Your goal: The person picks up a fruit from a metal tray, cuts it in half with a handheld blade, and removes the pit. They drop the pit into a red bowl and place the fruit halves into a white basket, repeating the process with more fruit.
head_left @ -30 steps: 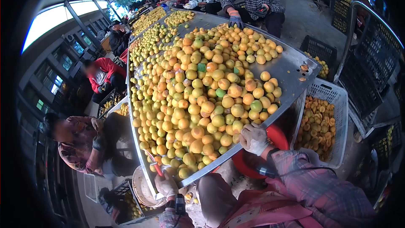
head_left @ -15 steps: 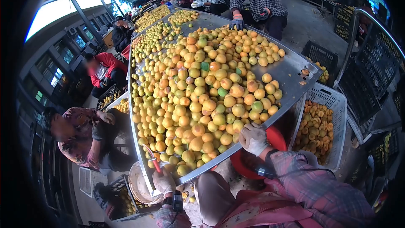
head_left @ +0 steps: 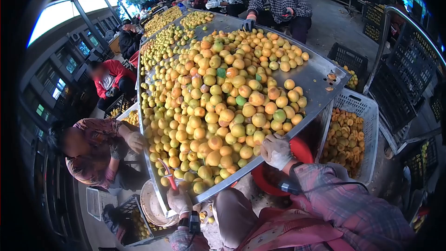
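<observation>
Plainly, your left hand [head_left: 180, 200] clasps a red-handled tool [head_left: 171, 181] at the fruit-laden metal table [head_left: 318, 82]; your right hand [head_left: 277, 152] touches its edge, grip unclear.

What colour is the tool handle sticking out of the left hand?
The tool handle is red. It shows best in the head view.

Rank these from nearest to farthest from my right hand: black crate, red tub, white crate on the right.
1. Red tub: just right of your right hand, under the table edge.
2. White crate: farther right.
3. Black crate: beyond the white crate.
</observation>
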`<state>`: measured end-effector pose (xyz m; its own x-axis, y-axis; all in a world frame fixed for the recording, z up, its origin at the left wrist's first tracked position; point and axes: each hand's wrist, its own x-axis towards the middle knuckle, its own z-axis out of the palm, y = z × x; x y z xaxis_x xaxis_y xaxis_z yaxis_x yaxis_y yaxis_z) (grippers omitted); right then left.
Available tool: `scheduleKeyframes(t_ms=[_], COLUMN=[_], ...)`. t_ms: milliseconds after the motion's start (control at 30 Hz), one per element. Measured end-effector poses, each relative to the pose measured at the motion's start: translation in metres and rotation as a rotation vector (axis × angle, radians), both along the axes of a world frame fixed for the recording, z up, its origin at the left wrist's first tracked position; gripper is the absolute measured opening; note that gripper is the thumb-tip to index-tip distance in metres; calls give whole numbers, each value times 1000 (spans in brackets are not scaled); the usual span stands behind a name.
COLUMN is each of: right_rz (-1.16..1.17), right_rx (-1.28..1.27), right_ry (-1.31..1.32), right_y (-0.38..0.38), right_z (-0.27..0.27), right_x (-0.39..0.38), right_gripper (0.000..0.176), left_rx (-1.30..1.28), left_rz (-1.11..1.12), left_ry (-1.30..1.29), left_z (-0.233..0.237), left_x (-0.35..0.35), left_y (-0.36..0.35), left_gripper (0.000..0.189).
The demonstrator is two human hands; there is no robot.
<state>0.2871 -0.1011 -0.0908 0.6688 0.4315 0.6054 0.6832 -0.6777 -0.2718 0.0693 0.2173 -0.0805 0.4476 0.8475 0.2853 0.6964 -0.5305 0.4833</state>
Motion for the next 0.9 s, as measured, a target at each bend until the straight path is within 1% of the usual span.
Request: scheduleKeyframes(t_ms=[167, 433, 533, 633, 733, 800, 900], right_rz=[11, 41, -8, -26, 30, -20, 9], right_rx=[1, -30, -17, -30, 4, -49, -44], right_ry=[-6, -17, 2, 17, -14, 15, 73], right_y=[0, -1, 1, 2, 2, 2, 1], right_z=[-4, 5, -1, -2, -4, -6, -4], right_x=[1, -2, -2, 0, -1, 0, 1], right_gripper=[11, 11, 11, 12, 10, 15, 16], left_rx=[-23, -38, -46, -17, 22, 20, 29], left_rz=[-5, 7, -1, -28, -17, -2, 8], left_ry=[-16, -14, -7, -8, -8, 24, 47], left_z=[7, 6, 7, 5, 3, 7, 7], left_x=[1, 0, 0, 0, -1, 1, 1], left_y=[-7, -5, -6, -5, -5, -7, -5], left_gripper=[26, 25, 24, 24, 24, 24, 24])
